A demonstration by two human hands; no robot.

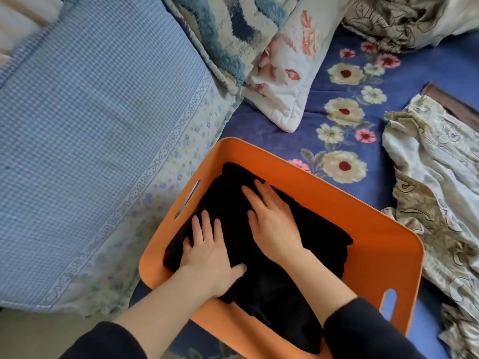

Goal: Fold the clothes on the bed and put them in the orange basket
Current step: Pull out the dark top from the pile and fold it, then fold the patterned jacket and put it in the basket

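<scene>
The left hand (207,251) is lying flat, with the fingers straight and a little spread, and it is pressing on the near left part of a folded black garment (272,294). The right hand (272,224) is doing the same just beside it, a bit farther in, palm down. Neither hand is gripping anything; both are only pressing with open palms.

The black garment is lying inside the orange basket (363,216) and is covering most of its bottom. Its near edge seems to be reaching over the rim toward the person, though I cannot tell this for sure.

I judge that the person is flattening the garment in the basket. To do this well, the palms should be pushing evenly downward and then sliding outward to the corners, so that the air is going out and the folds are not opening. Dragging the cloth sideways could be spoiling the fold. The near edge should be tucked inside, so the top is staying level for the next piece.

The basket is standing on the bed (311,120), on a blue flowered sheet. To the right, crumpled beige patterned fabric (435,190) is lying unfolded. Beyond the basket a white flowered pillow (285,73) is resting, and to the left a blue checked blanket (90,125) is spreading.
</scene>
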